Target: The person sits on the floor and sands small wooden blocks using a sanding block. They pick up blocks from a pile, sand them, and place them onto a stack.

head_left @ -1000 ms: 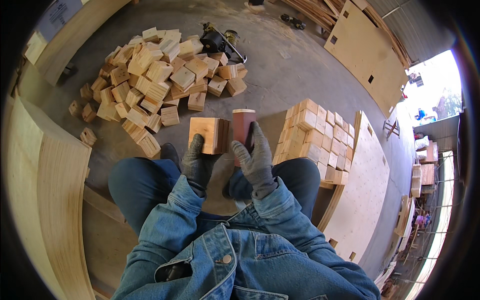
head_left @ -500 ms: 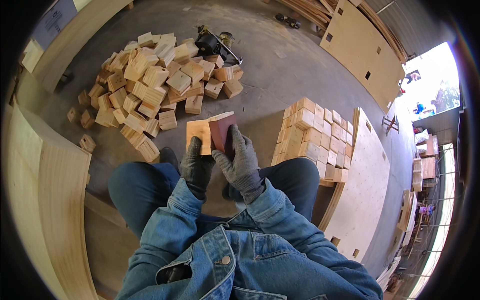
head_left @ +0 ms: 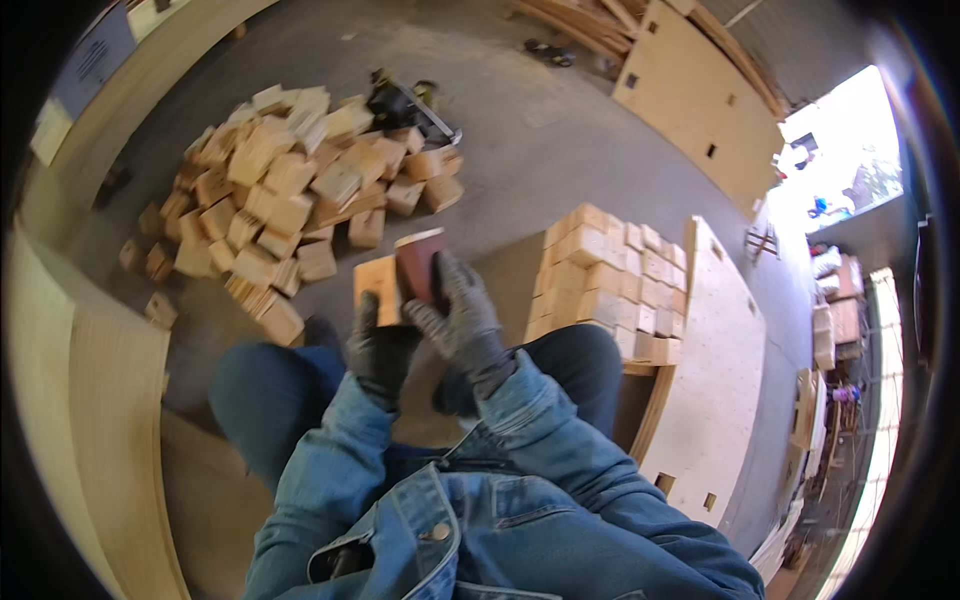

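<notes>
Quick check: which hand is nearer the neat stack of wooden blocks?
Right. The right hand, holding the reddish-brown block, is left of the neat stack, apart from it. The left hand, holding a pale wooden block, is farther left.

From where I stand, the left hand [head_left: 382, 348] hides the lower part of the wooden block [head_left: 378, 278], which looks blurred.

Pale wooden block [head_left: 377, 288] beside tilted maroon-faced block [head_left: 421, 264]
</notes>
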A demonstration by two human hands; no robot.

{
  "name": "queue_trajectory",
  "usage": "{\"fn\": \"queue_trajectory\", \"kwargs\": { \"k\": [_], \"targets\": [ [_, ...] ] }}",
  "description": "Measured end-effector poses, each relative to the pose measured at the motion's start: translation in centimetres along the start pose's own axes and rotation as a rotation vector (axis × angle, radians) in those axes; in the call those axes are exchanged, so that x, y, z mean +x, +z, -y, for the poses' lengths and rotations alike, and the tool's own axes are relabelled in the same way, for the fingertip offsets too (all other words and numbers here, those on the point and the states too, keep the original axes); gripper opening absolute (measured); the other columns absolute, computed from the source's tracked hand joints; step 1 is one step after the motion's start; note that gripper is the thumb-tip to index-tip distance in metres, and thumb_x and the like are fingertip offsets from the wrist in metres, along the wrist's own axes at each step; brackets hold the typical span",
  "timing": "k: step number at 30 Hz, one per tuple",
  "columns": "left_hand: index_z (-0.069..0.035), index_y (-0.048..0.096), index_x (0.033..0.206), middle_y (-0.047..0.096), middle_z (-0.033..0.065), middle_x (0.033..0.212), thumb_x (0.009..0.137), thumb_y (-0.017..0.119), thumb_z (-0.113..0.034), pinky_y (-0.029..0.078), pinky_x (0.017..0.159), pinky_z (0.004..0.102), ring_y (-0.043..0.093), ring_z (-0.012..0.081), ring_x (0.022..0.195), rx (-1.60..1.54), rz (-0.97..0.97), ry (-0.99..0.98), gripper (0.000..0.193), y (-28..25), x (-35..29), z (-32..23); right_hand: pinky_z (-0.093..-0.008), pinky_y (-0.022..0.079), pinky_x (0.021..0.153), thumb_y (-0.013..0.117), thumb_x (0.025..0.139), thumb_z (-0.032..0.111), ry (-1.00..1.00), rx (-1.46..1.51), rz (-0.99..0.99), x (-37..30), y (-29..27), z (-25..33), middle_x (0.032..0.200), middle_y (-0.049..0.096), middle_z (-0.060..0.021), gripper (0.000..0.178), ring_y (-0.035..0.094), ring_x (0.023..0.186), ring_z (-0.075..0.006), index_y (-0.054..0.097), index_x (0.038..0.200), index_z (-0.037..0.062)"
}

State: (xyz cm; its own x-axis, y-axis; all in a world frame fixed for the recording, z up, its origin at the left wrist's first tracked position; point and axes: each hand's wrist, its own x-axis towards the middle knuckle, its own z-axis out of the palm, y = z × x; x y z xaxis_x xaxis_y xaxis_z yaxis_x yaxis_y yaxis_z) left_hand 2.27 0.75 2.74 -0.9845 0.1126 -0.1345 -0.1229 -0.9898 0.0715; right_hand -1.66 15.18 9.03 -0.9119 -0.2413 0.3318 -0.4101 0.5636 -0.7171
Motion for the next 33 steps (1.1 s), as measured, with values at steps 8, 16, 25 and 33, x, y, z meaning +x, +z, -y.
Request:
{"fn": "queue_trajectory", "kwargs": {
  "k": [8,16,25,33],
  "targets": [
    [-0.008,0.044,0.154,0.053,0.0145,0.151,0.104,0.056,-0.048,0.040,0.119,0.0466,0.054,0.0312,0.135,0.019,0.054,-0.074,0.065,1.4,-0.2,0.2,-0.0482,0.048,0.105,0.081,0.085,0.030,0.044,-0.069,0.033,-0.3,-0.7,1.0,0.144,0.047,-0.0303,0.080,0.052,0.125,-0.0519,0.044,0.151,0.0028],
    [-0.012,0.043,0.154,0.051,0.0142,0.151,0.099,0.058,-0.059,0.043,0.116,0.0475,0.053,0.0313,0.134,0.062,0.055,-0.135,0.074,-1.7,0.5,-0.6,-0.0531,0.047,0.102,0.073,0.090,0.034,-0.028,-0.104,0.158,-3.9,0.1,2.1,0.146,0.045,-0.0299,0.076,0.054,0.123,-0.0510,0.040,0.154,0.0076],
    [-0.017,0.032,0.162,0.040,0.0149,0.160,0.105,0.043,-0.057,0.035,0.121,0.0507,0.042,0.0334,0.145,0.016,-0.048,-0.097,0.071,0.0,0.2,1.0,-0.0525,0.051,0.094,0.073,0.088,0.035,0.119,-0.161,0.123,2.8,-1.9,0.5,0.131,0.055,-0.0296,0.068,0.060,0.109,-0.0505,0.049,0.143,0.0046],
    [-0.004,0.049,0.147,0.059,0.0164,0.142,0.105,0.049,-0.053,0.046,0.114,0.0458,0.059,0.0329,0.127,0.025,-0.053,0.013,0.065,0.4,1.1,-0.2,-0.0531,0.051,0.096,0.076,0.087,0.035,-0.029,-0.119,0.192,-1.8,-1.6,3.8,0.138,0.053,-0.0292,0.070,0.059,0.115,-0.0499,0.051,0.144,0.0031]
  ]
}}
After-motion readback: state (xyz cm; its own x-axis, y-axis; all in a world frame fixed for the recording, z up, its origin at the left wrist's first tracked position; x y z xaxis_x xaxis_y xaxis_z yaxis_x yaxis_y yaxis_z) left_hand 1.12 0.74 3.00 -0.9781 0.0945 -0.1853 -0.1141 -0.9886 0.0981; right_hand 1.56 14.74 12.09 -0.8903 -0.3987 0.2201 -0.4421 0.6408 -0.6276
